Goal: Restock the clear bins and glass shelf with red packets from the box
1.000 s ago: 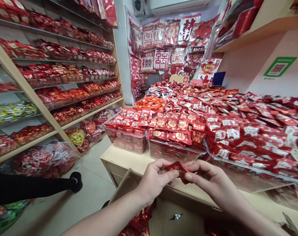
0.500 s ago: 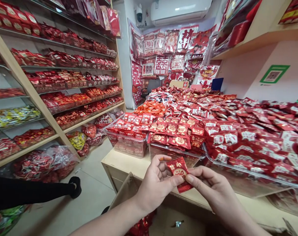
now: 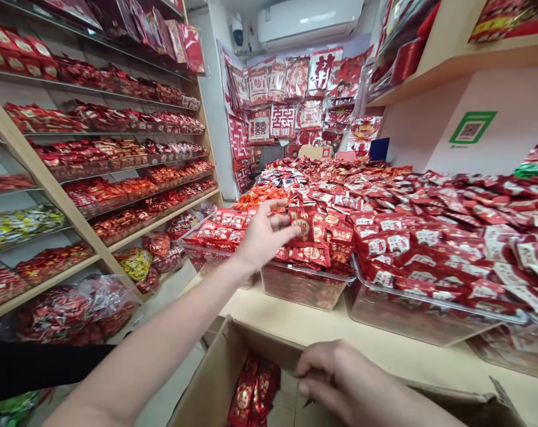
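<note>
My left hand [image 3: 269,232] pinches a red packet with gold print [image 3: 303,228] above the middle clear tub [image 3: 302,287], which is heaped with similar red packets. Lower down, my right hand [image 3: 335,379] hangs over an open cardboard box [image 3: 215,379], its fingers curled together; whatever they hold is too hidden and blurred to name. Inside the box, to the left of my right hand, several red packets [image 3: 251,394] lie in a small pile.
Clear tubs of red packets stand left [image 3: 207,256] and right [image 3: 433,314] on a pale counter [image 3: 295,320]. Shelves of packets [image 3: 100,255] line the left wall, with filled plastic bags [image 3: 82,308] on the floor. A person's black-clothed limb [image 3: 38,367] shows at lower left.
My left hand has lifted the packet up and left, over the middle tub. My right hand has let go of it and dropped to the box. More of the box shows.
</note>
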Demonstrator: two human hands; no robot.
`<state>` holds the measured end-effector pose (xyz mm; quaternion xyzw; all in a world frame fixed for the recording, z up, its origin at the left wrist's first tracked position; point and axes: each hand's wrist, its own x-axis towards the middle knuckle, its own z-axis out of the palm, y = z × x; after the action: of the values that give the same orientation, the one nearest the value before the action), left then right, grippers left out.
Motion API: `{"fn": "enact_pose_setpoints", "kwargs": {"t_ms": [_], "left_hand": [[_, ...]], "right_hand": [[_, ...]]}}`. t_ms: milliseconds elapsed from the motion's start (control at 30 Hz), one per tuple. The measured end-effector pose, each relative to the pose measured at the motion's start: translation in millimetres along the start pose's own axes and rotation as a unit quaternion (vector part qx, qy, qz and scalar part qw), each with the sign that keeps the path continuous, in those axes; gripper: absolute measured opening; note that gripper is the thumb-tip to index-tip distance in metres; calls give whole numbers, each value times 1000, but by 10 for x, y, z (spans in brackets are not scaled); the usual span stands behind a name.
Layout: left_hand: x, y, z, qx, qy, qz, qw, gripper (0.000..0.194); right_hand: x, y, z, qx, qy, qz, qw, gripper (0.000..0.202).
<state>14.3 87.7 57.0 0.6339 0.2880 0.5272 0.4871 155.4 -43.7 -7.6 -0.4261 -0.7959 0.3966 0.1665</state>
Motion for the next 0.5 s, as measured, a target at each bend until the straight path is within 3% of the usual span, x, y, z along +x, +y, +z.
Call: {"fn": "enact_pose_setpoints", "kwargs": {"t_ms": [100,233,333,500], "left_hand": [[613,-70,-24,108,24,-6,994,47],[1168,-250,74,233,44,-101,966,50],[1307,-351,201,259,25,-134,956,39],[1320,-409,329,313,-7,-159,936,25]], "right_hand": [[42,23,65,-53,-57,3,997,16],[84,93,87,-82,-86,-5,993,22],[79,116,54,-81,-82,-20,993,23],[51,90,-39,-79,-84,-30,993,22]]}}
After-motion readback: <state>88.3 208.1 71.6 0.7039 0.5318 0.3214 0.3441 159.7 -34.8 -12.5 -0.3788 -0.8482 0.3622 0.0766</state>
